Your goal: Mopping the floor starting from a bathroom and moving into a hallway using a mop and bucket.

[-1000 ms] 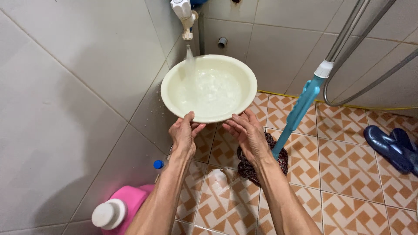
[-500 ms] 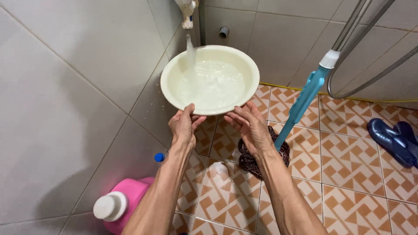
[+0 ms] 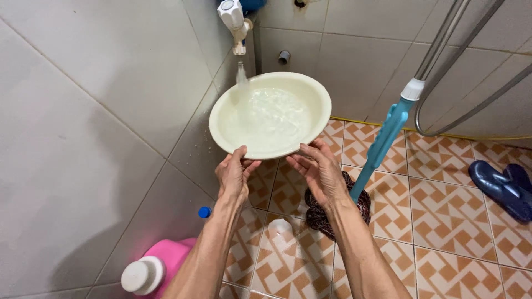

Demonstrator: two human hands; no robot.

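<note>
A cream plastic basin [image 3: 310, 91] is held up under a white wall tap [image 3: 234, 19], and a stream of water falls into its left side. The basin holds swirling water. My left hand [image 3: 234, 173] grips the near rim with the thumb on top. My right hand [image 3: 320, 169] supports the near rim from below on the right, fingers spread under it. Both forearms reach up from the bottom of the view.
A blue-handled mop [image 3: 382, 138] with a dark head [image 3: 321, 213] leans beside my right hand. A pink jug with a white cap [image 3: 145, 272] and a blue-capped bottle [image 3: 204, 212] stand at the wall. Blue slippers [image 3: 501, 185] lie right. Metal hoses [image 3: 443, 50] hang above.
The basin and both hands stay under the tap with small shifts as the view moves; water keeps running into the basin.
</note>
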